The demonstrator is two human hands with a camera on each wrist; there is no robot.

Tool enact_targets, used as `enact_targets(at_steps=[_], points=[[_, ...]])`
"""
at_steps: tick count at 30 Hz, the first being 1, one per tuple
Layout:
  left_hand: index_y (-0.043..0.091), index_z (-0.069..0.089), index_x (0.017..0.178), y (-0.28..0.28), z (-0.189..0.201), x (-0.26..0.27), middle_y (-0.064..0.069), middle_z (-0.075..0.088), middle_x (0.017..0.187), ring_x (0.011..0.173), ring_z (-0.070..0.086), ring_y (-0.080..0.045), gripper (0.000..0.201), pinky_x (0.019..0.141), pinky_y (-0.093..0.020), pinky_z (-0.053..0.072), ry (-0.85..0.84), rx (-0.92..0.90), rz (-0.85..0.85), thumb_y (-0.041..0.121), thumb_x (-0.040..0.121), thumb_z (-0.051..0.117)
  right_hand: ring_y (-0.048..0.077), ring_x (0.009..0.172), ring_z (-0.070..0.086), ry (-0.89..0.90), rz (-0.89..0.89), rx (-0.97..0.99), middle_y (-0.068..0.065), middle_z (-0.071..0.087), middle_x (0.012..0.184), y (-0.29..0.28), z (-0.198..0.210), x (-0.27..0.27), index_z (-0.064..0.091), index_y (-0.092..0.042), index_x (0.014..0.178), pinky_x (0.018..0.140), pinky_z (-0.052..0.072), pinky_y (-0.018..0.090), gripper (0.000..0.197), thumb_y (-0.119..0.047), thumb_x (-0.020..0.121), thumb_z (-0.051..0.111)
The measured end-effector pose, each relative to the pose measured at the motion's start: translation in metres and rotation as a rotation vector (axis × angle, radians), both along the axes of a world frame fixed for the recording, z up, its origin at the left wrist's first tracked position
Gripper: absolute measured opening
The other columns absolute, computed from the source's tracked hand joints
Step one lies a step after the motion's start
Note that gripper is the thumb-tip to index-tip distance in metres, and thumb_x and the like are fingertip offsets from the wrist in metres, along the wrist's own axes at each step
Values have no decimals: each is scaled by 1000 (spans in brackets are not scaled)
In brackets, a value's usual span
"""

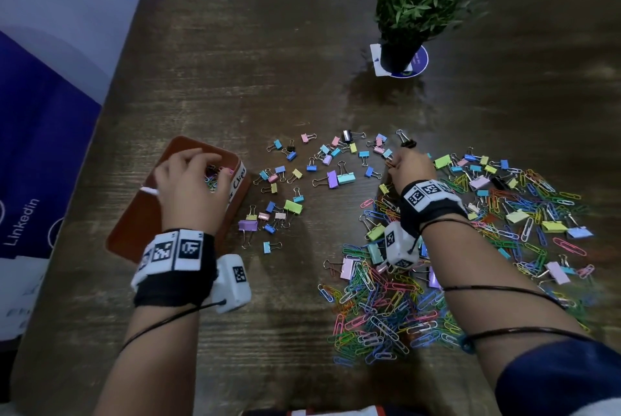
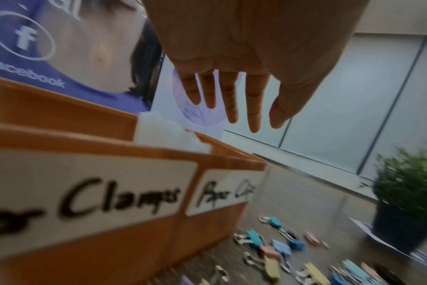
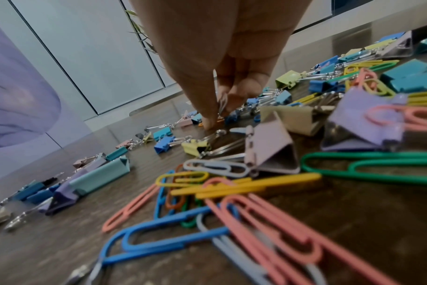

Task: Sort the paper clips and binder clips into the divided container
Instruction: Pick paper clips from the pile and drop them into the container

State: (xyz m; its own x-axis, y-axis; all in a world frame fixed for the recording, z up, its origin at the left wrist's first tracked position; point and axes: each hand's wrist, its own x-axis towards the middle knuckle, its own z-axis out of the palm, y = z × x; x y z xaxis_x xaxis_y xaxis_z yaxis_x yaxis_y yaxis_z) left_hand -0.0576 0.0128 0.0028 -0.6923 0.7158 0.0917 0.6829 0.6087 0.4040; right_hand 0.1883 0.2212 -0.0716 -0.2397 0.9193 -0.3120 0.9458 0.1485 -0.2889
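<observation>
Left hand [image 2: 234, 63] spread loose above orange divided container [image 2: 159, 231] at left of table [image 1: 302, 46]. Right hand [image 3: 215, 81] pinching small clip, type unclear, at far edge of paper clips [image 1: 386, 311]. Binder clips [image 1: 295, 177] scattered between.

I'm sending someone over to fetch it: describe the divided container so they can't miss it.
Start at the potted plant at the table's far side, then look toward the near left edge. The orange-brown divided container sits there, under the left hand. Only it carries white handwritten labels, unlike the loose clips beside it.
</observation>
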Motion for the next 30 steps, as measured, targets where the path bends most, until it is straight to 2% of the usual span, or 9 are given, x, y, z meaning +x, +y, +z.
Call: enact_targets(at_steps=[3, 7, 10, 12, 14, 16, 19, 22, 30], points=[[16, 68, 110, 13, -9, 20, -7, 53, 125, 124, 34, -28, 24, 104, -32, 27, 6, 62, -139, 27, 90, 61, 30, 87, 61, -52, -18, -63, 19, 65, 96, 4, 4, -4, 59, 0, 108, 69, 45, 33, 18, -7, 94, 51], [17, 67, 111, 19, -19, 38, -4, 51, 128, 124, 32, -25, 23, 105, -35, 29, -13, 48, -233, 26, 90, 61, 32, 87, 58, -104, -38, -139, 17, 60, 94, 5, 10, -11, 58, 4, 98, 71, 45, 34, 14, -8, 94, 51], [18, 67, 113, 15, -20, 34, -4, 51, 131, 128, 31, -28, 25, 106, -39, 29, 0, 42, -216, 26, 89, 62, 30, 82, 56, -134, 23, -169, 15, 61, 90, 0, 12, -17, 53, 0, 102, 69, 45, 32, 12, -10, 94, 51], [18, 66, 114, 8, -18, 24, -5, 51, 132, 130, 31, -30, 28, 107, -42, 27, 28, 52, -164, 29, 89, 62, 30, 83, 56, -153, 66, -179, 17, 63, 99, -4, 16, -23, 55, 3, 106, 68, 44, 31, 19, -12, 94, 51], [19, 63, 119, -1, -13, 10, -5, 47, 136, 132, 30, -30, 33, 110, -44, 25, 54, 48, -79, 35, 90, 60, 31, 87, 59, -143, 92, -144, 16, 62, 94, -9, 26, -35, 59, 2, 99, 70, 45, 32, 18, -13, 93, 51], [21, 55, 128, -14, -10, -5, -4, 39, 144, 137, 25, -29, 40, 113, -48, 20, 46, 9, 21, 40, 93, 55, 31, 84, 59, -48, 115, -80, 13, 58, 80, -16, 40, -52, 59, 1, 86, 67, 45, 30, 17, -12, 91, 49], [20, 44, 139, -34, -10, -23, -6, 29, 153, 144, 16, -29, 50, 117, -51, 11, 25, -16, 130, 44, 95, 48, 22, 83, 61, 289, 185, -103, 8, 65, 88, -36, 56, -82, 63, -4, 90, 73, 49, 30, 14, -13, 92, 52], [21, 35, 145, -51, -17, -38, -7, 22, 157, 146, 10, -28, 57, 117, -50, 5, -36, -35, 212, 49, 96, 42, 8, 75, 56, 574, 267, -225, -5, 63, 86, -71, 68, -120, 55, -20, 78, 68, 45, 23, 14, -17, 92, 58], [17, 14, 153, -65, -39, -47, -8, 21, 159, 148, 9, -22, 69, 119, -42, -5, -221, 44, 289, 50, 98, 38, 18, 78, 57, 581, 543, -109, 0, 60, 83, -137, 62, -206, 60, -14, 85, 76, 50, 37, 5, -15, 89, 58]])
